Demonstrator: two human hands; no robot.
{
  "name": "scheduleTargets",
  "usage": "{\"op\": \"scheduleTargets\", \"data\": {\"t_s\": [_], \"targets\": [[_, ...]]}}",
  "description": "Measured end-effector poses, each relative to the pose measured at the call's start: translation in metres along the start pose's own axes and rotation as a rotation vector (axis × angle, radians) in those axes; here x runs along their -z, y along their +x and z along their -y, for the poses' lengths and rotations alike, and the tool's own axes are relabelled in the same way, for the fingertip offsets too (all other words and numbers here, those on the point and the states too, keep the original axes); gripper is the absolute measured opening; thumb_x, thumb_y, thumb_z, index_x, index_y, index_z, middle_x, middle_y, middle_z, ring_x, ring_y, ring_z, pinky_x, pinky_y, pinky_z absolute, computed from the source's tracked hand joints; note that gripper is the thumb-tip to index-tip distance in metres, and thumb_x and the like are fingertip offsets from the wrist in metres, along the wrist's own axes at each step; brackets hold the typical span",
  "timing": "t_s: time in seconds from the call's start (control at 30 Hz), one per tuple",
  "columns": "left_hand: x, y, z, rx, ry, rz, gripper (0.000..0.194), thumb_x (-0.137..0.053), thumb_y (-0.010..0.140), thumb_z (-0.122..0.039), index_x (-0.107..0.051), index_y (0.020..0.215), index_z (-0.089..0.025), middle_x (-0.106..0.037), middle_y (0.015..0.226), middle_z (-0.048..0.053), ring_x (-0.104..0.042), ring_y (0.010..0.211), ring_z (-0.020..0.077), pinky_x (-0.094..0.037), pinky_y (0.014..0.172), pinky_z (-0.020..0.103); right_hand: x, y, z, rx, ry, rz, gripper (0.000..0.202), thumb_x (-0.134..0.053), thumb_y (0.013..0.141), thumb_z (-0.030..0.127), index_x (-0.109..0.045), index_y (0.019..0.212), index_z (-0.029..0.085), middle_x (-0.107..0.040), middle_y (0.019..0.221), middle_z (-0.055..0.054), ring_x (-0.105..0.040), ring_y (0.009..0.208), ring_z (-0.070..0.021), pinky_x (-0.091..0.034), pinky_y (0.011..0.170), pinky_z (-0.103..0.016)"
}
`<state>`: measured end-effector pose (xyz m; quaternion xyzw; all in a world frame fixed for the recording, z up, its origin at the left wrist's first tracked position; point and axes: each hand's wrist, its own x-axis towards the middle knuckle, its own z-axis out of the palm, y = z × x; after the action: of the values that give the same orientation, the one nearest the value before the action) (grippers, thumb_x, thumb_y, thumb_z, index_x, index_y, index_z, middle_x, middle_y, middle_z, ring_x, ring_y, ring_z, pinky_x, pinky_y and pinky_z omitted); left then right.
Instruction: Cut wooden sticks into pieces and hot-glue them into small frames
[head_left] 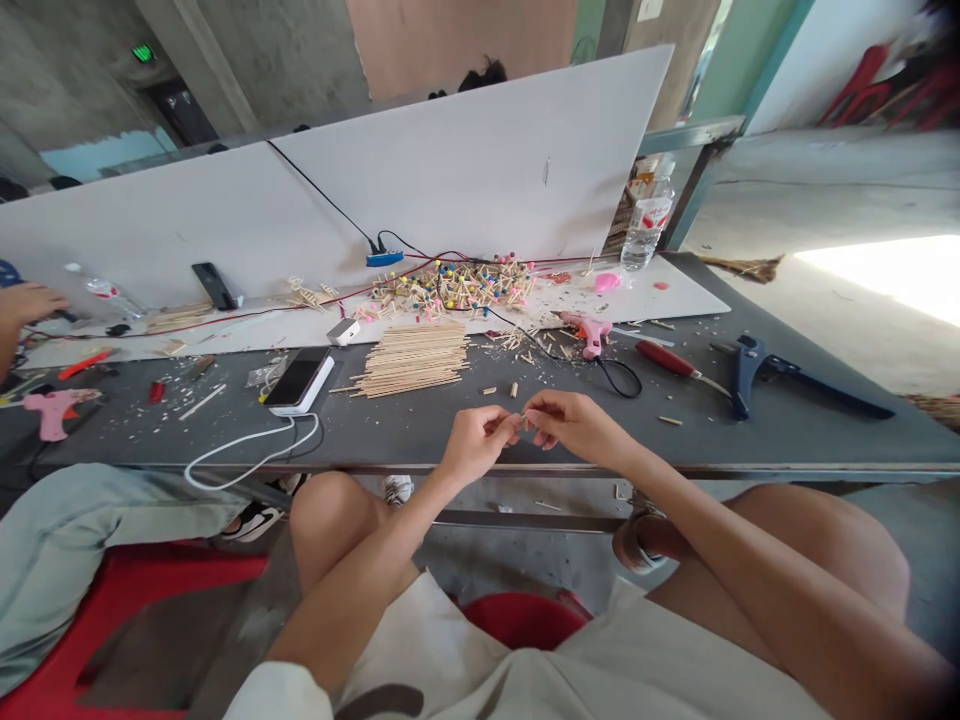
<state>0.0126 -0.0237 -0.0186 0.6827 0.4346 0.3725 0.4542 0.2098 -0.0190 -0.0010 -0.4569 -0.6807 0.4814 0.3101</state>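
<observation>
Close to the table's front edge, my left hand (480,440) and my right hand (568,420) meet with pinched fingertips. Between them shows a small piece of wooden stick (526,424), mostly covered by the fingers. Both hands seem to grip it. Just beyond lie two short cut wooden pieces (514,390). A stack of long thin wooden sticks (412,360) lies behind my left hand. Farther back is a heap of small stick figures with coloured ball ends (465,285). To the right of the heap rests a pink glue gun (591,332).
A red-handled tool (666,357) and a blue cutter (750,370) lie to the right. A water bottle (649,220) stands by the white board (465,170). A white power bank with a phone (301,380) trails a cable. At far left are another person's hand (30,303) and a second glue gun (51,412).
</observation>
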Motion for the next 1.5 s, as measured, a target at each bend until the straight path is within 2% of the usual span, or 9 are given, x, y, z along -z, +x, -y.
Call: {"op": "scheduleTargets", "data": {"t_s": [0.17,0.3,0.47,0.53,0.77,1.03,1.17,1.33,1.5], "targets": [[0.0,0.001,-0.003,-0.048,0.055,-0.004,0.044,-0.054,0.091,-0.052,-0.071,0.079,-0.013,-0.072,0.073,0.007,-0.064,0.065,0.017,-0.047,0.06,0.024,0.002,0.001,0.001,-0.012,-0.053,-0.039,0.015,-0.059,0.086,0.036,-0.061,0.082,0.021,-0.068,0.069,-0.001,-0.066,0.065,-0.0159,-0.056,0.063,-0.027],[0.006,0.002,-0.008,-0.15,0.308,-0.069,0.039,-0.052,0.093,-0.046,-0.075,0.085,-0.016,-0.072,0.07,0.005,-0.061,0.06,0.0164,-0.043,0.06,0.025,0.008,0.004,-0.001,-0.032,-0.081,-0.158,0.012,-0.058,0.085,0.032,-0.059,0.081,0.021,-0.067,0.068,-0.001,-0.068,0.066,-0.0174,-0.055,0.061,-0.028],[0.012,-0.002,-0.013,-0.088,0.267,0.2,0.039,-0.048,0.095,-0.044,-0.073,0.081,-0.017,-0.075,0.075,0.006,-0.067,0.062,0.0178,-0.044,0.058,0.023,0.012,0.006,-0.002,-0.037,-0.077,-0.198,0.014,-0.058,0.085,0.033,-0.061,0.082,0.02,-0.066,0.068,-0.002,-0.068,0.065,-0.0176,-0.056,0.061,-0.028],[0.013,-0.003,-0.012,-0.054,0.207,0.219,0.039,-0.048,0.095,-0.045,-0.072,0.081,-0.017,-0.074,0.071,0.006,-0.068,0.061,0.0176,-0.045,0.056,0.022,0.013,0.007,-0.004,-0.032,-0.089,-0.187,0.014,-0.058,0.085,0.033,-0.062,0.083,0.02,-0.067,0.067,-0.002,-0.067,0.065,-0.0172,-0.055,0.061,-0.028],[0.019,0.011,0.002,-0.094,0.24,-0.136,0.037,-0.051,0.093,-0.045,-0.074,0.082,-0.017,-0.072,0.068,0.005,-0.067,0.058,0.0182,-0.047,0.058,0.025,0.009,0.012,-0.016,-0.08,-0.269,-0.136,0.011,-0.055,0.085,0.027,-0.063,0.08,0.02,-0.07,0.067,-0.001,-0.065,0.06,-0.0143,-0.048,0.058,-0.024],[0.032,0.029,0.01,-0.172,0.619,-0.322,0.022,-0.054,0.089,-0.024,-0.074,0.08,-0.02,-0.07,0.068,0.005,-0.062,0.06,0.0168,-0.042,0.063,0.026,-0.005,0.021,-0.019,-0.055,-0.415,-0.116,0.012,-0.056,0.083,0.021,-0.065,0.075,0.02,-0.066,0.059,0.001,-0.06,0.057,-0.0137,-0.04,0.059,-0.024],[0.031,0.041,0.02,-0.2,0.688,-0.287,0.024,-0.053,0.088,-0.019,-0.075,0.096,-0.018,-0.075,0.09,0.009,-0.068,0.076,0.0214,-0.05,0.074,0.032,-0.008,0.025,-0.02,-0.021,-0.452,-0.124,0.014,-0.057,0.083,0.023,-0.07,0.077,0.02,-0.067,0.064,0.001,-0.06,0.06,-0.0135,-0.041,0.061,-0.024],[0.03,0.049,0.032,-0.309,0.775,-0.079,0.039,-0.05,0.086,-0.008,-0.07,0.118,-0.016,-0.067,0.127,0.013,-0.062,0.118,0.0257,-0.047,0.104,0.04,-0.012,0.028,-0.022,0.066,-0.526,-0.151,0.013,-0.062,0.081,0.024,-0.075,0.078,0.022,-0.072,0.087,-0.003,-0.061,0.076,-0.0159,-0.042,0.071,-0.026],[0.028,0.045,0.032,-0.306,0.876,-0.002,0.036,-0.052,0.087,-0.01,-0.071,0.116,-0.018,-0.072,0.113,0.011,-0.063,0.113,0.0258,-0.049,0.1,0.04,-0.016,0.026,-0.023,0.099,-0.565,-0.182,0.021,-0.057,0.087,0.023,-0.077,0.085,0.022,-0.072,0.094,-0.006,-0.062,0.08,-0.018,-0.043,0.074,-0.027]]}}
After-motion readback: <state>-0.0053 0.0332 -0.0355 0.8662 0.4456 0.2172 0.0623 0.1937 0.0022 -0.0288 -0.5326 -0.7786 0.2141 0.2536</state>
